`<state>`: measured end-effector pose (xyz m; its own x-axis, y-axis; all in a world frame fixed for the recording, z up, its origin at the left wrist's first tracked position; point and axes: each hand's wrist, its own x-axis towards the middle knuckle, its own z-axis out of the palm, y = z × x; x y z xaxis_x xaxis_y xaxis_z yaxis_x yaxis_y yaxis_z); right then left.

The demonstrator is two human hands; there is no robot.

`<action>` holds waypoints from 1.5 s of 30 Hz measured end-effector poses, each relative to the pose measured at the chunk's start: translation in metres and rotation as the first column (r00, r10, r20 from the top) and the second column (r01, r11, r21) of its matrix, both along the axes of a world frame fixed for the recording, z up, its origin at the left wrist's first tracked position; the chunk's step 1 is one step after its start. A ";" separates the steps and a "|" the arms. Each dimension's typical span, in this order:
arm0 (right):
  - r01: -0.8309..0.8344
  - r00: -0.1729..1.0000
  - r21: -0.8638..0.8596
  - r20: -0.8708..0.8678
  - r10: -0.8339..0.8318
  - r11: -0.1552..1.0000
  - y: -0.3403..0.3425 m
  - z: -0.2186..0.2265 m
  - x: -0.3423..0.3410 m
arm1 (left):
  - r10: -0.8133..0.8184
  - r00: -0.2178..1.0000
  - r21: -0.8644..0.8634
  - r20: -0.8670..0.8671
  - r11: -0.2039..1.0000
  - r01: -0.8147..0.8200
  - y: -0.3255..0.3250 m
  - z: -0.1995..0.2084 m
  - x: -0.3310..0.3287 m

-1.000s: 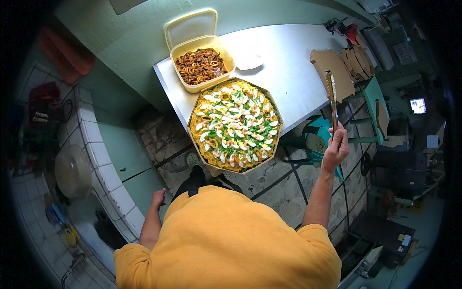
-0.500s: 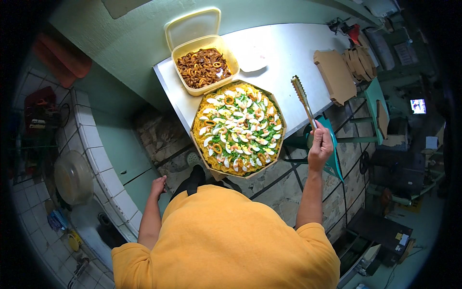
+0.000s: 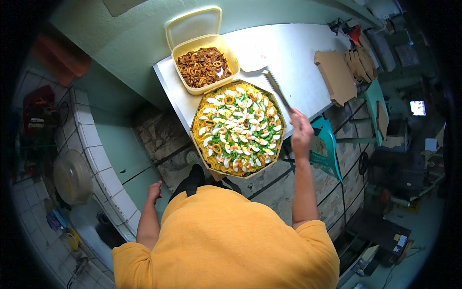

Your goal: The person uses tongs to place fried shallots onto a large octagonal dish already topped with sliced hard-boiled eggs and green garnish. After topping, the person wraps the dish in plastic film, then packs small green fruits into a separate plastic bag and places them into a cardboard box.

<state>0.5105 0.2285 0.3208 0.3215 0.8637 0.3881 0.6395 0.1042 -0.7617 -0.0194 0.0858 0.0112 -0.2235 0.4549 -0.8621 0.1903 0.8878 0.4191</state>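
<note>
My right hand (image 3: 301,131) grips metal serving tongs (image 3: 278,90) by the handle end, and their tips reach over the table just beyond a large octagonal tray of noodles (image 3: 198,147). Egg slices, shrimp, squid rings and chopped greens cover the noodles. Behind the tray, toward the left, stands a yellowish plastic container (image 3: 232,58) of dark-sauced squid rings, its lid (image 3: 195,30) tipped up against the wall. My left hand (image 3: 155,190) hangs low beside my body, fingers curled in, with no object showing in it.
The white table (image 3: 291,48) carries a pale lid or sheet (image 3: 251,59) behind the tray and folded cardboard boxes (image 3: 334,77) at its right. A teal plastic chair (image 3: 329,154) stands right of my forearm. To my left runs a tiled counter (image 3: 98,151) with a clear basin (image 3: 72,177).
My right hand has swung left and forward with the tongs, which now slant over the table behind the tray. My left hand has dropped slightly lower. Tray and container have not moved.
</note>
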 end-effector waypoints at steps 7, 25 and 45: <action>-0.026 0.820 -0.241 0.550 0.159 0.970 0.136 -0.052 -0.045 | -0.004 1.000 0.084 0.007 0.996 0.003 0.005 -0.001 0.009; -0.064 0.512 -0.386 0.779 0.363 0.920 0.219 -0.058 -0.081 | 0.111 0.994 -0.054 -0.018 0.992 -0.112 -0.060 -0.003 -0.018; 0.066 0.833 -0.547 0.491 0.255 0.835 0.230 -0.047 -0.089 | 0.175 0.984 -0.007 0.029 0.985 -0.175 -0.064 0.006 0.008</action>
<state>0.4213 0.4587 0.2736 0.1116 0.9924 -0.0510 0.9580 -0.1211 -0.2600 -0.0118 0.0221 0.0176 -0.2743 0.4068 -0.8714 0.0195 0.9083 0.4179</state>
